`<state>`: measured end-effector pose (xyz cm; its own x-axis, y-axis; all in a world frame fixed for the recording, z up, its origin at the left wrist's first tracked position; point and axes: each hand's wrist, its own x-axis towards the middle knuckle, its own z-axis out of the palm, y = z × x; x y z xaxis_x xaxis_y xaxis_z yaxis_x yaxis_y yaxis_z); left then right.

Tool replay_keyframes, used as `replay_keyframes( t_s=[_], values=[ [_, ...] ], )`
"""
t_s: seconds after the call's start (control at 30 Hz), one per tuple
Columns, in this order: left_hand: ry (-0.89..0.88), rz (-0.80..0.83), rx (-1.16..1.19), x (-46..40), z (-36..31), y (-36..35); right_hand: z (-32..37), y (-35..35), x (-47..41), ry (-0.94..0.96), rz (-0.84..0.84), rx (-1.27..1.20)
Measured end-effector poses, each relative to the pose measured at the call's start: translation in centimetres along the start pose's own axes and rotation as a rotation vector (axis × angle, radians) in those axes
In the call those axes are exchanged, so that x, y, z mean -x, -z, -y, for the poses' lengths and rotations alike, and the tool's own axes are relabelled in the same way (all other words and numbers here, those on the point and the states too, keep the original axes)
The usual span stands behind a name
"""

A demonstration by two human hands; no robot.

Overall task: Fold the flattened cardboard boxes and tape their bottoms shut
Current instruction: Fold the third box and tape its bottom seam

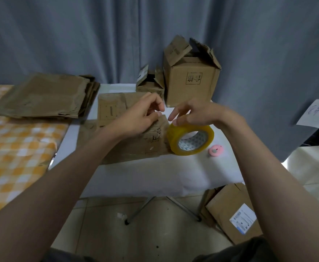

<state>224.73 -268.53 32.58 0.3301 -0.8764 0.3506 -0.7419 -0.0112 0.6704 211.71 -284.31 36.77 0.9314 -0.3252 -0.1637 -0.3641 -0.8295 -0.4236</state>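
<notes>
A cardboard box lies under my hands on the white table, its flaps folded flat. My left hand rests on the box top with curled fingers that pinch at a flap edge or the tape end; which one I cannot tell. My right hand grips the top of a yellow tape roll, which stands on edge at the box's right side. A stack of flattened boxes lies at the left.
Two folded open-topped boxes stand at the table's back, a large one and a small one. A pink round cutter lies right of the roll. Another box sits on the floor. An orange checked cloth covers the surface at left.
</notes>
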Motion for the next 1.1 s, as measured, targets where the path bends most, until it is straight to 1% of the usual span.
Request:
replay_keyframes(
  t_s=[0.13,0.23,0.43,0.5,0.57,0.67,0.73,0.8,0.97,1.1],
  values=[
    [0.024,-0.051,-0.058,0.0,0.3,-0.3,0.7,0.8,-0.1,-0.012,0.097,-0.019],
    [0.059,-0.101,-0.082,0.0,0.4,-0.3,0.8,1.0,-0.6,-0.025,0.128,0.01],
    [0.136,-0.117,-0.217,-0.2,0.3,-0.8,0.9,1.5,-1.2,-0.067,0.266,-0.061],
    [0.159,-0.093,-0.249,-0.4,0.4,-0.8,1.1,1.5,-1.5,-0.081,0.275,-0.023],
    [0.156,-0.06,-0.277,-0.5,0.5,-0.7,1.4,1.4,-1.7,-0.1,0.28,0.11],
    [0.169,-0.012,-0.298,-0.4,0.2,-0.6,1.0,1.2,-1.9,-0.173,0.205,0.339],
    [0.186,0.003,-0.313,-0.3,0.0,-0.5,0.4,1.4,-1.6,-0.262,0.128,0.365],
    [0.187,0.003,-0.322,-0.4,-0.1,-0.6,0.2,1.6,-1.2,-0.259,0.048,0.282],
    [0.213,0.019,-0.396,-0.8,-0.3,-1.0,-0.1,1.6,0.2,-0.111,-0.125,0.018],
    [0.263,0.014,-0.5,-1.3,-0.7,-1.8,-0.8,1.3,1.6,-0.095,-0.319,-0.107]
  ],
)
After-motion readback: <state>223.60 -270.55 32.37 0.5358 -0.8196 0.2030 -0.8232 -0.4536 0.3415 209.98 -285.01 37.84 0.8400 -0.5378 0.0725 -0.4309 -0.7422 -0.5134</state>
